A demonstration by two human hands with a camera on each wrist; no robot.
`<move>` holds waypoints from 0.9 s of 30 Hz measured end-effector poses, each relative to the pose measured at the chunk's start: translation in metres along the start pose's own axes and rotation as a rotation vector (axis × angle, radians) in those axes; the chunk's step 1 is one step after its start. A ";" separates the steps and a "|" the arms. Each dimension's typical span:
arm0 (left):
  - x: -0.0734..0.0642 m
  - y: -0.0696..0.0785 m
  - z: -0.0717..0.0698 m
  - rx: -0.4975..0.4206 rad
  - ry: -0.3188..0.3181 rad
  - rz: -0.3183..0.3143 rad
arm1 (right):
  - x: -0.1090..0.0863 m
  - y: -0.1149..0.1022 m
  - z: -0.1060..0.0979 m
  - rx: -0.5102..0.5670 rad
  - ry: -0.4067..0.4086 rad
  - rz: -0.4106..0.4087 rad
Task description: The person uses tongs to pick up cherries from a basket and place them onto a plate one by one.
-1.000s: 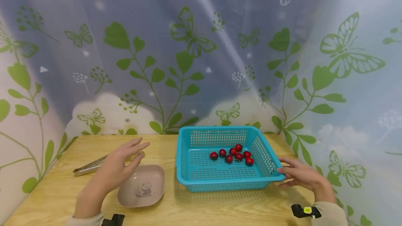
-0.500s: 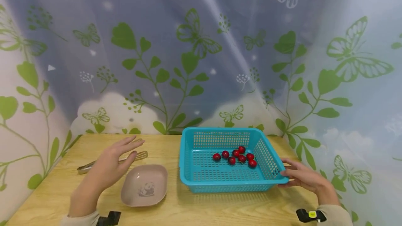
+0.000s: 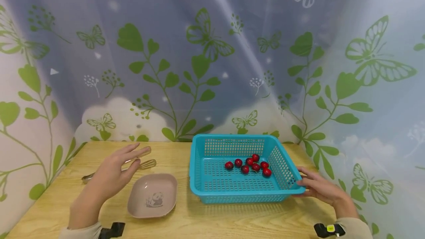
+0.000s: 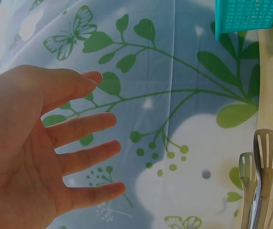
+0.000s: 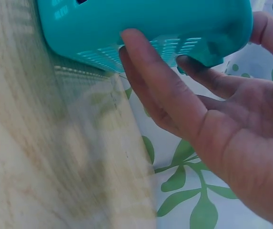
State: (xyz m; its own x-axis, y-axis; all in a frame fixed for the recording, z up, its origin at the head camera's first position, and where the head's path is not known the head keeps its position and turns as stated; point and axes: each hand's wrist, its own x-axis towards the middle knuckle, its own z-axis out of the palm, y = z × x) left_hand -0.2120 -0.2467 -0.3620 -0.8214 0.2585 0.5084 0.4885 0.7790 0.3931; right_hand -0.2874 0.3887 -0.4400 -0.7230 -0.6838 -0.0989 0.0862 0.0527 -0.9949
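Observation:
In the head view a turquoise perforated basket [image 3: 245, 197] stands right of centre, with several dark red cherries [image 3: 245, 169] grouped in its middle and right half. My right hand [image 3: 322, 189] holds its front right corner, the thumb at the rim and fingers against the outside wall. The right wrist view shows those fingers [image 5: 174, 95] at the basket's underside and wall. My left hand [image 3: 113, 172] hovers over metal tongs [image 3: 147, 164] and holds nothing, its fingers [image 4: 86, 157] spread in the left wrist view. The hand hides the tongs' middle.
A pinkish square dish [image 3: 136, 202] with a panda print sits between my left hand and the basket. The wooden table [image 3: 186, 222] ends at a curtain [image 3: 166, 110] with butterflies and leaves, which also closes off both sides.
My left hand has drawn back slightly to the left, showing more of the tongs' slotted ends. The view shifted a little; the basket, cherries and right hand keep their places.

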 end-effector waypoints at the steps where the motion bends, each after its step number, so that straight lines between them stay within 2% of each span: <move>1: 0.000 -0.001 0.000 -0.001 0.002 -0.001 | 0.000 0.000 -0.001 0.003 -0.003 0.001; 12: -0.001 -0.014 -0.001 0.013 0.005 -0.025 | -0.005 0.007 -0.008 0.014 -0.009 0.007; 21: -0.003 -0.034 0.002 0.016 -0.013 -0.059 | -0.011 0.011 -0.012 0.110 -0.068 -0.015; 27: -0.006 -0.043 0.000 0.011 -0.036 -0.111 | -0.010 0.011 -0.013 0.146 -0.088 -0.026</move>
State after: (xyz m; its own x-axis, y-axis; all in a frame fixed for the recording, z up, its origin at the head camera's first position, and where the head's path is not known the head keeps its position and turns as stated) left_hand -0.2281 -0.2820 -0.3822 -0.8803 0.1907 0.4344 0.3909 0.8104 0.4364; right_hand -0.2878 0.4055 -0.4502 -0.6639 -0.7450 -0.0645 0.1715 -0.0677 -0.9829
